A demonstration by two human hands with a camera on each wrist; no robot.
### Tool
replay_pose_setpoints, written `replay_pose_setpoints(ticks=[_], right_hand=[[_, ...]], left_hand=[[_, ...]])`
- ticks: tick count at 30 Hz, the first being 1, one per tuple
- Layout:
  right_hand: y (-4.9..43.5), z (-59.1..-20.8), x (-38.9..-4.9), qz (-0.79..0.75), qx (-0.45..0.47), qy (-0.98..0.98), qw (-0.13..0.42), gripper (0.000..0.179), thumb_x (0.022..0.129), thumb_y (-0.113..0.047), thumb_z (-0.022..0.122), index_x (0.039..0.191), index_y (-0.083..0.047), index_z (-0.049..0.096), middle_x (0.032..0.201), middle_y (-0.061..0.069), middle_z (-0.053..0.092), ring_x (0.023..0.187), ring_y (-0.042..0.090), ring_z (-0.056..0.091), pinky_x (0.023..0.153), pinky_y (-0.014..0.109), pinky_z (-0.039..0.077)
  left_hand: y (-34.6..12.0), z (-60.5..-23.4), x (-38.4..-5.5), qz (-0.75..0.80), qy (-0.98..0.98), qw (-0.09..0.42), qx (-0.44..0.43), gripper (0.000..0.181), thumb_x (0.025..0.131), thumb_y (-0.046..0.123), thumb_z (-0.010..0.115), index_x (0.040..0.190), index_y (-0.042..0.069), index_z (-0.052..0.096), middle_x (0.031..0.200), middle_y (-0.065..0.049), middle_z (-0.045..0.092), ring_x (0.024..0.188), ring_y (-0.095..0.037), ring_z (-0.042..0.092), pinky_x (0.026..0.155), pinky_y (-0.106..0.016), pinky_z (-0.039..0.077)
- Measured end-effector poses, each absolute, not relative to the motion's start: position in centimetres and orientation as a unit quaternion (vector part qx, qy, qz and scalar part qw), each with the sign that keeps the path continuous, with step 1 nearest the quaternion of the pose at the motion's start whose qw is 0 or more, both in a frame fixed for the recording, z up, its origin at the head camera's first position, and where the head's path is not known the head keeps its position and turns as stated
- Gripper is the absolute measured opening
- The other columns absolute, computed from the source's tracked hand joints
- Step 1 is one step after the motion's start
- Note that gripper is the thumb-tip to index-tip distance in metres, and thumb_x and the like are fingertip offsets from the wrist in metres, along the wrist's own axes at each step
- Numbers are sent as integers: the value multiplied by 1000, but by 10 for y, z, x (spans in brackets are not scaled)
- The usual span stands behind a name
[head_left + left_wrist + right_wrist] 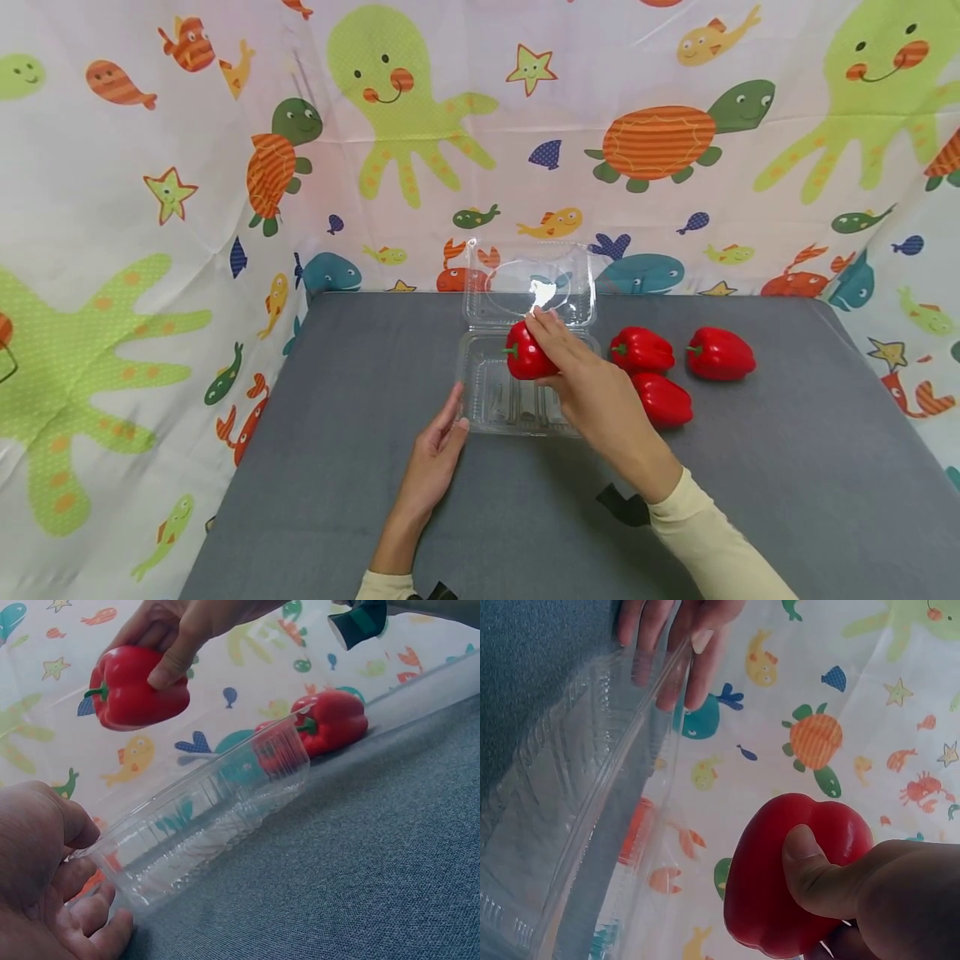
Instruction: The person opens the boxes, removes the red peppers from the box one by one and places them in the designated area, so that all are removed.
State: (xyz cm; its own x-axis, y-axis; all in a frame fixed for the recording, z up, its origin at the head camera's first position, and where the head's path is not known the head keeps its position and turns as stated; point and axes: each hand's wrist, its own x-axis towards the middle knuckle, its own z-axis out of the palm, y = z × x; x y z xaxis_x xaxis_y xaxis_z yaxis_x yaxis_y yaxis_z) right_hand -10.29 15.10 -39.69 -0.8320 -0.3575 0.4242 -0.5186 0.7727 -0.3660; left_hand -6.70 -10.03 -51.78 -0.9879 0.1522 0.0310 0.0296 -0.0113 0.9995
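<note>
My right hand [600, 396] grips a red bell pepper [527, 352] with a green stem, holding it above the bottom half of a clear plastic clamshell container [480, 417]. In the right wrist view the thumb presses on the side of this pepper [761, 877]. My left hand [437, 458] is at the container's left edge. Seen from the left wrist, its thumb lies on the rim of the container [217, 817] and the fingers are along the outside wall. The clear lid [480, 308] stands open at the back.
Right of the container lie three more red bell peppers: one close to it [641, 350], one nearer me [663, 400], one farther right [720, 354]. Grey cloth [337, 400] covers the table. A curtain printed with sea animals [450, 75] hangs behind and at the sides.
</note>
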Motion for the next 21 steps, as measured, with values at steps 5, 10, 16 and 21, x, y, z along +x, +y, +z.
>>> replay_pose_setpoints(ticks=[5,10,16,21], right_hand=[[157,-396,-103,249,237,-923,173,103,82,-9,92,167,-27,36,165,4,44,149,28,47,80,45,66],[164,-395,-102,250,231,-924,176,106,80,-5,92,167,-27,35,166,2,42,148,29,49,81,47,65],[172,-394,-101,252,228,-922,188,106,78,-3,93,166,-26,38,165,3,45,146,31,50,81,48,65],[179,-394,-102,248,219,-924,190,113,73,-1,95,166,-26,37,164,6,46,147,33,50,83,54,64]], left_hand=[[-100,-519,-67,715,696,36,67,56,113,12,51,166,19,34,172,2,32,157,-13,30,121,-21,31],[-99,-519,-67,714,697,36,65,56,113,11,50,166,19,35,171,1,33,156,-11,31,121,-21,32],[-99,-520,-68,719,692,32,66,56,113,10,51,166,19,36,171,0,34,156,-13,31,119,-18,32],[-100,-520,-67,718,692,30,65,56,112,10,52,166,20,37,170,4,35,156,-12,32,119,-17,33]])
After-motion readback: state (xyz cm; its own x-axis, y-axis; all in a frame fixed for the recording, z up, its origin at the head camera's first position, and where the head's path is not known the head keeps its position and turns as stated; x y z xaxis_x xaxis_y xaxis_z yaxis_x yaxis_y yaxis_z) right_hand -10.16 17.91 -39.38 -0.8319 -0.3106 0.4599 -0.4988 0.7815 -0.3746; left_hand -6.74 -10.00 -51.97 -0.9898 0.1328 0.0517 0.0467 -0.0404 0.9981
